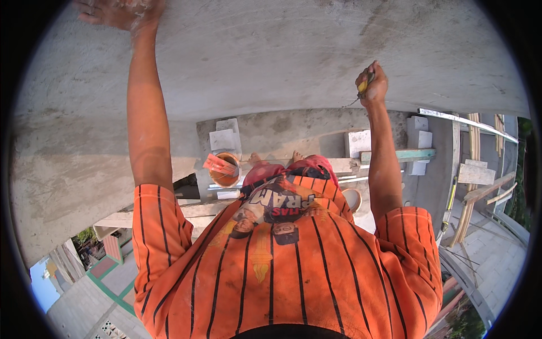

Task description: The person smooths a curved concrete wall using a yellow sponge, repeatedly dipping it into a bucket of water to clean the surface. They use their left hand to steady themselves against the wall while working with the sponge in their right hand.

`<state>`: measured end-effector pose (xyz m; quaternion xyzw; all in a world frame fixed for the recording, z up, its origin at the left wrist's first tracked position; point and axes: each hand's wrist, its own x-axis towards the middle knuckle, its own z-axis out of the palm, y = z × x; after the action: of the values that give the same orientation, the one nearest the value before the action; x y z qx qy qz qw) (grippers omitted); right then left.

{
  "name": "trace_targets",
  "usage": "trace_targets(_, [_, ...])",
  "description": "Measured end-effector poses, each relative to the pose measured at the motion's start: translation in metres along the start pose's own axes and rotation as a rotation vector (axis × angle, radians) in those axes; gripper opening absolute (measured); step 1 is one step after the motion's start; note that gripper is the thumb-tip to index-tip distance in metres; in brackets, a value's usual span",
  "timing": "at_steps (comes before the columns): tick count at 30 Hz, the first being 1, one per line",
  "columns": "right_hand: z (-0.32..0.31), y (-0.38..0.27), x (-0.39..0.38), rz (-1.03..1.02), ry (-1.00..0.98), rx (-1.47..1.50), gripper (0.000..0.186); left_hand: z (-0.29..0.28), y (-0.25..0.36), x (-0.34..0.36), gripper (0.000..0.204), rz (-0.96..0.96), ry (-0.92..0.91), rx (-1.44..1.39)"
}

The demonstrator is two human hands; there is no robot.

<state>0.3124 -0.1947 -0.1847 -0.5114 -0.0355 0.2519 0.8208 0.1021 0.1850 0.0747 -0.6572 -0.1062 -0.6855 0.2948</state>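
Yellow-and-dark tool (362,87) is in your right hand (372,85), raised in front of the grey wall (254,62); your fingers are curled round it, and a thin dark strand (351,104) runs from its lower end toward the left. Whether the tool touches the wall, I cannot tell. If that strand is loose, it could swing or catch on the rough surface as your arm moves, and a slack grip could let the tool drop. Your left hand (121,13) is far up to the left, its fingers partly spread and whitish with residue; the top edge cuts it off, so I cannot tell whether it holds anything or presses on the wall. With both arms stretched wide, leaning further could pull you off balance, since your bare feet (297,156) are close to a narrow plank (339,164); whether they bear on it, I cannot tell. Near your left foot stands a bucket (226,179) with a flat red piece (220,165) across its mouth, and a careless step sideways could tip it. Beyond the bucket, pale blocks (224,139) are stacked; on your right, a green board (403,155) by more blocks (418,138) could trip you when you shift along.
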Motion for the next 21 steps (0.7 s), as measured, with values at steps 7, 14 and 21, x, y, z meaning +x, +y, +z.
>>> trace_targets(7, [-0.005, -0.034, -0.008, 0.072, -0.089, 0.093, 0.033, -0.004, -0.013, -0.009, 0.053, -0.141, -0.084, -0.162])
trace_targets(14, [-0.044, -0.023, -0.041, 0.271, -0.303, 0.319, 0.041, -0.02, -0.002, -0.006, 0.057, -0.219, -0.166, -0.053])
trace_targets(21, [-0.085, 0.014, -0.07, 0.188, -0.119, 0.629, 0.07, -0.017, -0.003, -0.001, 0.058, -0.218, -0.142, -0.04])
